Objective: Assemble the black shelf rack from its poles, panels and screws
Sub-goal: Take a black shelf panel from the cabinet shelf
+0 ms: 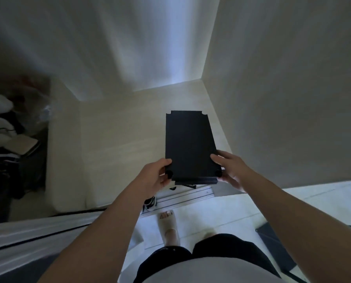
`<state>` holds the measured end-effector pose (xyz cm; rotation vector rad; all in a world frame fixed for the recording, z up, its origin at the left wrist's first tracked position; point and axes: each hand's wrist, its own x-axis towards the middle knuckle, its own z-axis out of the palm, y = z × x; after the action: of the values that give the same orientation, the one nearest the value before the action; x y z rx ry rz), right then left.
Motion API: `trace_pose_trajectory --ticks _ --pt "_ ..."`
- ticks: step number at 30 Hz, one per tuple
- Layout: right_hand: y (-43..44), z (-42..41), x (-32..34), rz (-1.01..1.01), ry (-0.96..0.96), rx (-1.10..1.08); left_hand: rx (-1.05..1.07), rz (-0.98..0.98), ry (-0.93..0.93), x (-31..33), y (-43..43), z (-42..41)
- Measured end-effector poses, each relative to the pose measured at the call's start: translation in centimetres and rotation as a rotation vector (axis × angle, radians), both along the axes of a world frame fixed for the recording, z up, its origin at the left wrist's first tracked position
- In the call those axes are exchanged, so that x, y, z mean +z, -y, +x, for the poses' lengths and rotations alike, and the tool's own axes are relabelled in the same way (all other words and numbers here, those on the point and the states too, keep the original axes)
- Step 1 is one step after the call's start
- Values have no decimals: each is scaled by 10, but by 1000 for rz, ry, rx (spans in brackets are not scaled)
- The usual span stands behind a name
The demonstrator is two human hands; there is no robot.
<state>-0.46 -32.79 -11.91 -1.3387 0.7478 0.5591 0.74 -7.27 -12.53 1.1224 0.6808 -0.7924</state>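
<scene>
The black shelf rack (188, 144) stands in a corner, seen from above: a rectangular top panel with notched corners and round black pole caps at its two near corners. A lower panel edge shows just under the near side. My left hand (157, 176) grips the near left corner, fingers curled around the pole cap. My right hand (229, 170) holds the near right corner, thumb on top of the panel, fingers wrapped beside the other cap.
White walls close in behind and to the right of the rack. A sliding-door track (182, 196) runs on the floor under it. My sandalled foot (169, 227) stands on pale tiles. Clutter and bags (9, 127) lie at left; a dark panel (272, 242) lies at right.
</scene>
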Motion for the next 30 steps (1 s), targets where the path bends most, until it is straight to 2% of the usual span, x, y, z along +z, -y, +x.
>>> trace_pose_trajectory --ticks 8,13,18,24,30 --pt "19 -93 2 61 41 27 62 35 9 6 23 -108" --pt "58 -166 2 115 76 111 150 41 22 7 63 -197" --pt "96 -243 1 102 46 149 255 98 -40 6 109 -291" --pt "116 -320 1 103 -19 168 211 159 -96 2 127 -364" --pt "116 -385 -9 84 -65 164 158 132 -126 -7 124 -425"
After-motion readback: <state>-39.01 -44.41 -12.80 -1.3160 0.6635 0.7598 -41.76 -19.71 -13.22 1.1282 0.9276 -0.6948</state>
